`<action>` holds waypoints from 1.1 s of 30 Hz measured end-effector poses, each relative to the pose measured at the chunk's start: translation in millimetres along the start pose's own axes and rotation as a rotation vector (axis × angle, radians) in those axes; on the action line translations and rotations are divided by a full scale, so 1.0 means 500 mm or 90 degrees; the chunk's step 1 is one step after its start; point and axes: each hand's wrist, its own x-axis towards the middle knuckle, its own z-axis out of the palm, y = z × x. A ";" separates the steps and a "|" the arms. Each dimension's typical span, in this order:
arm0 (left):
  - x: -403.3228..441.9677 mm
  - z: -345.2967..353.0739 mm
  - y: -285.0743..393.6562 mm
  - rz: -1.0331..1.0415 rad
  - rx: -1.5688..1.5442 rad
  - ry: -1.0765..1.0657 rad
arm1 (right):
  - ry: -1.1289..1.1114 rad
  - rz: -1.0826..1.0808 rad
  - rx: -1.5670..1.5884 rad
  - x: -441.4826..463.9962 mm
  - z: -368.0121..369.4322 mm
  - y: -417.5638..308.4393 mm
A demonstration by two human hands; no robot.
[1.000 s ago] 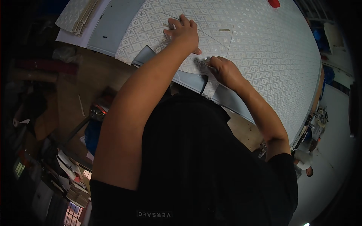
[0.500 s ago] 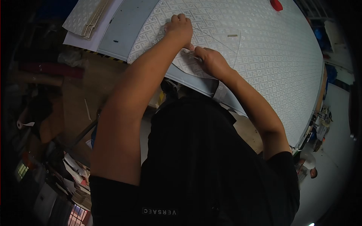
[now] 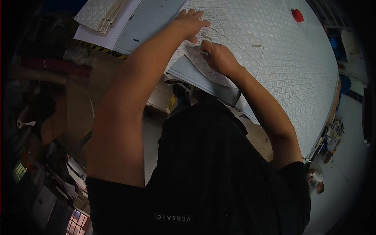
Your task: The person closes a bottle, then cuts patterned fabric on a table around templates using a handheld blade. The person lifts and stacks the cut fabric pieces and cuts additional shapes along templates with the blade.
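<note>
A pale sheet with a silvery geometric pattern (image 3: 290,74) covers the tabletop. My left hand (image 3: 190,25) lies on it with the fingers spread, pressing near a thin straight line that runs diagonally to the right. Just below, my right hand (image 3: 221,58) is closed round a slim tool (image 3: 203,52) whose kind I cannot make out; its narrow end points left toward my left thumb. Beneath the tool, a curved flap of the sheet (image 3: 209,72) hangs at the table's near edge. A small tan strip (image 3: 256,45) rests to the right of my right hand.
Stacked patterned pieces (image 3: 102,17) lie at the table's upper left beside a grey-blue bare strip (image 3: 150,25). A red object (image 3: 297,15) sits on the sheet at the far right. Another person (image 3: 315,179) is in the distance at right. Rolls and cardboard fill the floor at left.
My left hand has gone from curled to spread fingers. The near-left part of the sheet has come away from the table edge, baring more grey-blue surface. The view has shifted slightly.
</note>
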 end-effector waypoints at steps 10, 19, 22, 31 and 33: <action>0.003 0.023 -0.024 0.001 0.042 0.042 | 0.061 -0.029 0.077 0.059 0.022 -0.023; 0.030 -0.004 -0.044 0.007 0.059 -0.054 | -0.015 -0.003 0.011 0.066 -0.018 -0.019; 0.033 0.003 -0.055 0.012 0.075 -0.057 | -0.029 -0.010 -0.002 0.072 -0.016 -0.020; -0.008 -0.016 -0.059 -0.035 0.016 -0.022 | -0.012 -0.018 -0.065 0.092 0.003 -0.030; -0.008 -0.019 -0.061 -0.033 0.012 -0.023 | -0.004 -0.009 -0.037 0.094 0.008 -0.028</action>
